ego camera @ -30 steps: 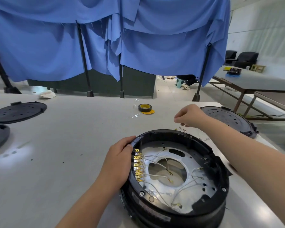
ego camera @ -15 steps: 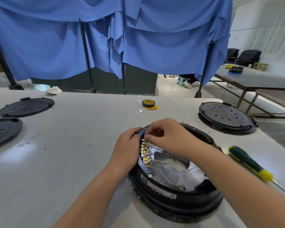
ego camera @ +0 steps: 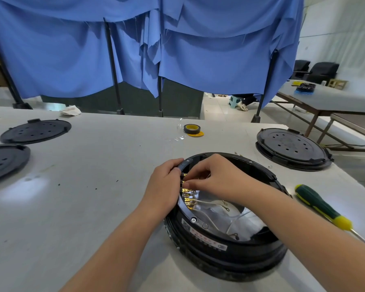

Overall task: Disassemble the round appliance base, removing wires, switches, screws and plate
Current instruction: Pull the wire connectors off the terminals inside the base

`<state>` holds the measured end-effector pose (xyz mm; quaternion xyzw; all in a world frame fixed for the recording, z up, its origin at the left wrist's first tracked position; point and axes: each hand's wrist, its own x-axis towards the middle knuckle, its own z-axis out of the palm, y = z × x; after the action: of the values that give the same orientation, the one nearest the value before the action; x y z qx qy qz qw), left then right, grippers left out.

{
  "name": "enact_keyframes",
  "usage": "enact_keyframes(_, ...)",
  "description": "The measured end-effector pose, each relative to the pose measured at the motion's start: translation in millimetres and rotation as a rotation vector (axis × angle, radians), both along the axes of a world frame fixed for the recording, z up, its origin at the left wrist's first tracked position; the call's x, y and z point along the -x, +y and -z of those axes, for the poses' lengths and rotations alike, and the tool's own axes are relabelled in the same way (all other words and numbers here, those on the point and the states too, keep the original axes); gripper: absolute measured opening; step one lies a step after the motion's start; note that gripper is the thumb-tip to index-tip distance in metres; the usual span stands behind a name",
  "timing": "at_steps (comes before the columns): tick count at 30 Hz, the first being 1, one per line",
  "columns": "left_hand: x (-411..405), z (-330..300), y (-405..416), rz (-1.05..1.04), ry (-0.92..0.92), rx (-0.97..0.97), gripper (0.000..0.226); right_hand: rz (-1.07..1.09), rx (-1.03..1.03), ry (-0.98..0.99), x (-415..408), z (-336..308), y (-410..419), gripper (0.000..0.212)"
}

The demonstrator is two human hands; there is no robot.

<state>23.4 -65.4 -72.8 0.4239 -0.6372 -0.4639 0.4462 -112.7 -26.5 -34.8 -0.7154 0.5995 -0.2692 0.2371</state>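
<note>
Over at the left edge of the frame two black perforated covers (ego camera: 35, 131) lay flat on the table (ego camera: 93, 175), so I'd guess the base had already been opened up, though I can't say those came off this exact unit. A roll of tape (ego camera: 191, 129) sat near the top middle.

Lower centre was the round appliance base (ego camera: 223, 247), open side up. The left hand (ego camera: 163, 186) was curled over its left rim, fingers gripping the edge to steady it. Just right of that, the right hand (ego camera: 211, 179) reached inside with fingertips pinched together at the top of the row of brass terminals (ego camera: 187, 196), apparently tugging one connector off (the exact contact was hidden under the fingers, so I can't swear which one).

Progress looked early to me: most terminals sat plugged in, white wires (ego camera: 209, 204) ran across the shiny metal plate (ego camera: 236, 220), and a screw (ego camera: 193, 219) was in place on the inner ring. So wires, switches, screws and plate mostly remained.

At lower right a green and yellow screwdriver (ego camera: 320, 205) lay on the table, untouched, and another black cover (ego camera: 291, 147) sat at the upper right.
</note>
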Motion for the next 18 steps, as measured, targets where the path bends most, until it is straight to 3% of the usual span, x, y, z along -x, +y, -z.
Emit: enact_keyframes(18,0.6,0.3,-1.3,0.005,0.019,0.019,0.037,-0.032,0.037,0.068,-0.5,-1.6,0.0,0.010)
